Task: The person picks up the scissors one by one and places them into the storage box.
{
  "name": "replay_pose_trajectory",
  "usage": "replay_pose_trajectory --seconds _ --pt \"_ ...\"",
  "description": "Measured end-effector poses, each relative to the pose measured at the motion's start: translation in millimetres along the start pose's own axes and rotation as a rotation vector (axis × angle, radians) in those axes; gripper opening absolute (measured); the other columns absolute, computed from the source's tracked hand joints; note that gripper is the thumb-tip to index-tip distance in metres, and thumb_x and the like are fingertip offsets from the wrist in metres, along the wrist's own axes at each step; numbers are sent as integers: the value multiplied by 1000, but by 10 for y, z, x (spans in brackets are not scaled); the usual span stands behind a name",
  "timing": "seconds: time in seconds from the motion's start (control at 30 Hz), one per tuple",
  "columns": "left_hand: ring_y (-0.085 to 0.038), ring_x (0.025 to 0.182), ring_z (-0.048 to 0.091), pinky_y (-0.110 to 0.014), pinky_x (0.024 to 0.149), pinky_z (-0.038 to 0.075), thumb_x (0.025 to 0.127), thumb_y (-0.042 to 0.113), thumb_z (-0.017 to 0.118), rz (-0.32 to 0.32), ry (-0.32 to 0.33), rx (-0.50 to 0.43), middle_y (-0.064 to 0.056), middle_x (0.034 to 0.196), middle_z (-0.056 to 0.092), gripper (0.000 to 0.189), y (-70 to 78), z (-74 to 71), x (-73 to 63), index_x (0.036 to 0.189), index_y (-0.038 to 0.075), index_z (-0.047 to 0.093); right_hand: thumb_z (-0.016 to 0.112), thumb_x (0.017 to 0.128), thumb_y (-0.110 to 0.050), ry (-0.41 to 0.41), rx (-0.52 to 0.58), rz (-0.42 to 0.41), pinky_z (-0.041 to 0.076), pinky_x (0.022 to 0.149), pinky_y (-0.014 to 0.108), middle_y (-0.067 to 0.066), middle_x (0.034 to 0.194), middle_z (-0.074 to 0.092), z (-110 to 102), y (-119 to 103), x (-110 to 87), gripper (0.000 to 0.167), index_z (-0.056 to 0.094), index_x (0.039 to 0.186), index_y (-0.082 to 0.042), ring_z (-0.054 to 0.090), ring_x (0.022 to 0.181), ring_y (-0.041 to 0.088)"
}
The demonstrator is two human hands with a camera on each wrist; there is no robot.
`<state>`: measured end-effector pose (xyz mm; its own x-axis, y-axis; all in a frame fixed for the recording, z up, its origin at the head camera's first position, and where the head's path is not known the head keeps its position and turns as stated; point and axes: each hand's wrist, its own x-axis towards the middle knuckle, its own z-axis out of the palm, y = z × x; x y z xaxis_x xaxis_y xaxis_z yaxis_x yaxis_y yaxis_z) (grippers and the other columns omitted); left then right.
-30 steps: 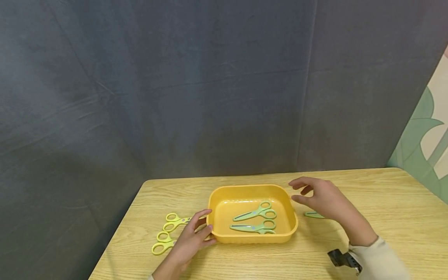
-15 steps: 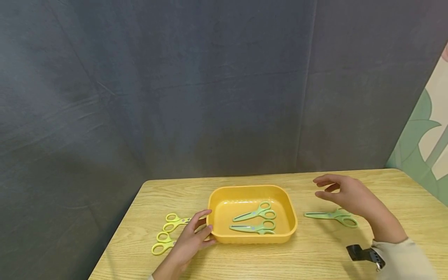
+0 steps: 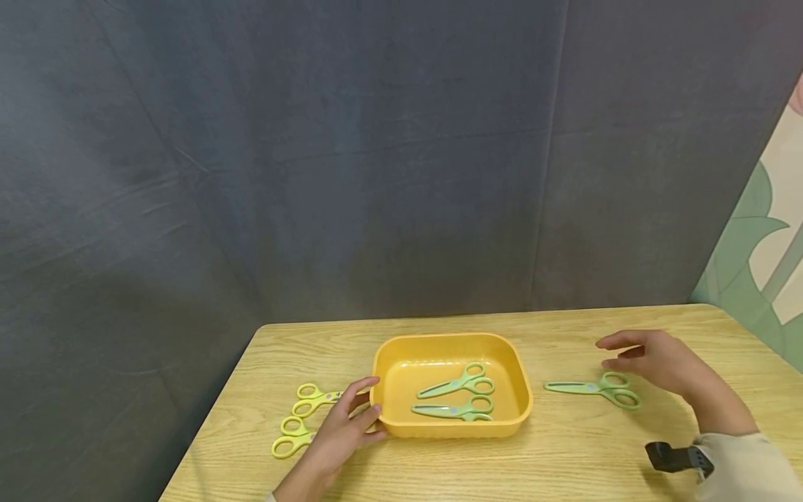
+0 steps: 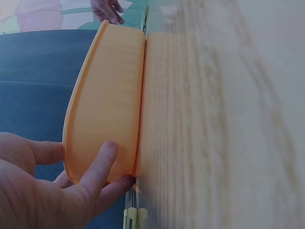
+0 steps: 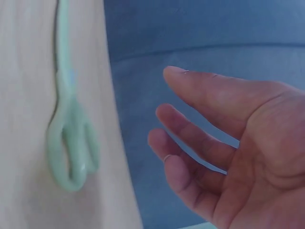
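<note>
A yellow plastic tray (image 3: 456,429) stands on the wooden table. Two pairs of green scissors, the upper scissors (image 3: 461,383) and lower scissors (image 3: 454,409), lie inside it. My left hand (image 3: 341,429) rests against the tray's left end. In the left wrist view, the spread, fairly straight fingers (image 4: 99,167) touch the outside wall and rim. My right hand (image 3: 668,361) is just above and right of a third pair of green scissors (image 3: 590,388) on the table. Its fingers are loosely bent with nothing between them. In the right wrist view, those scissors' handles show beside the hand (image 5: 257,143).
Two pairs of yellow scissors, the far scissors (image 3: 307,399) and near scissors (image 3: 292,438), lie left of the tray, partly covered by my left hand. A dark grey cloth (image 3: 401,160) hangs behind the table (image 3: 502,467). A painted wall (image 3: 774,244) shows at right.
My right hand has moved right from beside the tray's right end and lowered near the third green scissors, uncovering their handles. The left hand and tray have stayed in place.
</note>
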<state>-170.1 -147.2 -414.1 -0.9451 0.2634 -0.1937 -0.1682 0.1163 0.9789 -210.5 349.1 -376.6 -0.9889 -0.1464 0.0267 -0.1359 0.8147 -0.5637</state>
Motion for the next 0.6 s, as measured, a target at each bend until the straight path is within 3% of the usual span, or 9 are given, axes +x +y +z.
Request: replay_pose_trajectory --seconds 0.13,0.23,0.33,0.53,0.6 --pt "-23 113 63 -36 91 61 102 21 57 -1 1 3 -30 153 29 54 5 3 -2 151 14 35 74 91 -26 -40 18 31 54 68 22 28 122 66 19 156 -14 38 70 118 0 68 91 17" --pt "-23 112 63 -36 90 61 102 21 57 -3 2 3 -30 152 29 54 4 5 -1 151 14 35 73 92 -28 -74 28 57 55 71 27 30 124 64 32 273 -17 37 70 116 0 68 98 30" --pt "-23 114 63 -36 90 61 102 21 57 -2 3 1 -30 153 29 54 2 7 0 151 14 36 72 92 -29 -96 31 66 55 73 27 29 124 64 46 394 -27 37 70 116 -1 67 100 31" --pt "-23 115 63 -36 90 61 102 21 58 7 5 0 -31 153 28 54 -2 9 1 151 14 36 73 91 -25 -131 65 65 51 70 18 19 118 69 107 567 -80 35 70 115 0 58 90 -2" --pt "-23 115 63 -36 90 61 102 21 58 9 4 -1 -31 153 28 54 -1 7 2 151 14 36 73 91 -26 -129 78 67 49 69 17 14 117 69 128 601 -92 36 71 116 0 52 87 -7"
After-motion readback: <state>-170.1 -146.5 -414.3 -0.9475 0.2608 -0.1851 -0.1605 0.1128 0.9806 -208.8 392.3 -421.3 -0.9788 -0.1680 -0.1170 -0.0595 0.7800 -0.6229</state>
